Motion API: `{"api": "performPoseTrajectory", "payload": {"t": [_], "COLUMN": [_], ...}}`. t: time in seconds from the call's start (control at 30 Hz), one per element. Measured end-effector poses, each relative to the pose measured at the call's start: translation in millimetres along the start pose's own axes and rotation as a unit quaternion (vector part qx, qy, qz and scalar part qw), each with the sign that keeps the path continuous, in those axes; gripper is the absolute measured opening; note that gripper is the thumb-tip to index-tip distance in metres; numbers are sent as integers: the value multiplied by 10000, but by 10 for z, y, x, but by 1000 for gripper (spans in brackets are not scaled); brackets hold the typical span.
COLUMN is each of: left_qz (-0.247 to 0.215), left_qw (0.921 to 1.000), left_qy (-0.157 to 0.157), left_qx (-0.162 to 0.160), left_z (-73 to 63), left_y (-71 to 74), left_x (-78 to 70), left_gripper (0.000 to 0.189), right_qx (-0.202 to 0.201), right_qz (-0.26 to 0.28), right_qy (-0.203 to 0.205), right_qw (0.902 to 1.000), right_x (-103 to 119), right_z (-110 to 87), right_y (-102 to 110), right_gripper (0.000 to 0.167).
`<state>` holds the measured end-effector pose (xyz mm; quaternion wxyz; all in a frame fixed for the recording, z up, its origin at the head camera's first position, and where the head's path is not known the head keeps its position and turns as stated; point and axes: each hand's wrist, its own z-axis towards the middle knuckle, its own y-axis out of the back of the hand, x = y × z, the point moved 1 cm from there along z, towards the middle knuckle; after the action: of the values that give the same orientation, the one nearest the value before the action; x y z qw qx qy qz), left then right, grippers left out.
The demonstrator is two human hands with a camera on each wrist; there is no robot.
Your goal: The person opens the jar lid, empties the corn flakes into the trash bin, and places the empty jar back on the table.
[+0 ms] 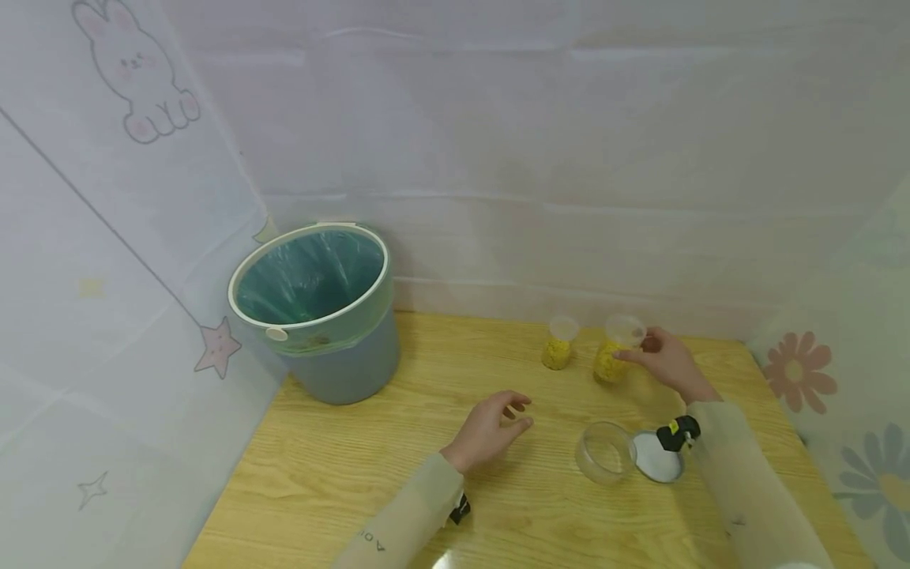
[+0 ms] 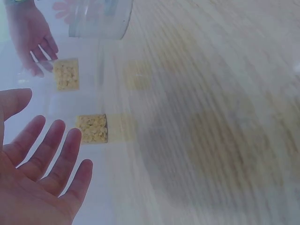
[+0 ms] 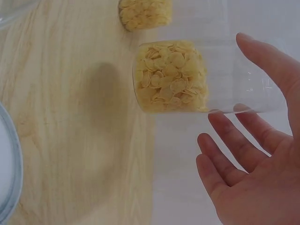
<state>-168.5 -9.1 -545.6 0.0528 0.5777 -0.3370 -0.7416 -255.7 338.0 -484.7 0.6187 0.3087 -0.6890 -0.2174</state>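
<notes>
My right hand holds a clear cup of yellow cereal flakes around its upper part, thumb on one side and fingertips on the other. In the left wrist view a gap shows between this cup and its reflection, so it is raised off the table. A second clear cup of flakes stands on the table to its left. My left hand hovers over the table with loosely bent fingers and nothing in it. Nearer me are a round clear bowl and, touching its right side in view, a round white lid.
A large blue-grey bin with a liner stands at the back left of the wooden table. Behind the table hangs a pale cloth backdrop, with patterned cloth at both sides.
</notes>
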Motion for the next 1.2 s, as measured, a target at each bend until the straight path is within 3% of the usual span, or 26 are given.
{"api": "performPoseTrajectory", "payload": {"t": [0.3, 0.4, 0.73, 0.97, 1.2], "left_qz": [-32, -56, -496, -604, -591], "left_qw": [9998, 9997, 9976, 9947, 9922], "left_qy": [-106, -98, -87, -351, -635], "left_qx": [-176, -237, -466, -750, -893], "left_z": [46, 58, 100, 118, 150], "left_y": [96, 129, 246, 346, 410], "left_x": [-60, -67, -84, -168, -312], "left_gripper": [38, 39, 43, 49, 54], "right_qx": [-323, -340, -396, -332, -291], "right_qz": [12, 48, 337, 521, 529], "right_qy": [496, 700, 1169, 1647, 1854], "right_qw": [9982, 9970, 9918, 9844, 9808], "right_x": [313, 441, 890, 1136, 1287], "right_z": [-146, -196, -358, -460, -513], "right_y": [105, 139, 120, 28, -106], "right_gripper": [69, 63, 56, 57, 57]}}
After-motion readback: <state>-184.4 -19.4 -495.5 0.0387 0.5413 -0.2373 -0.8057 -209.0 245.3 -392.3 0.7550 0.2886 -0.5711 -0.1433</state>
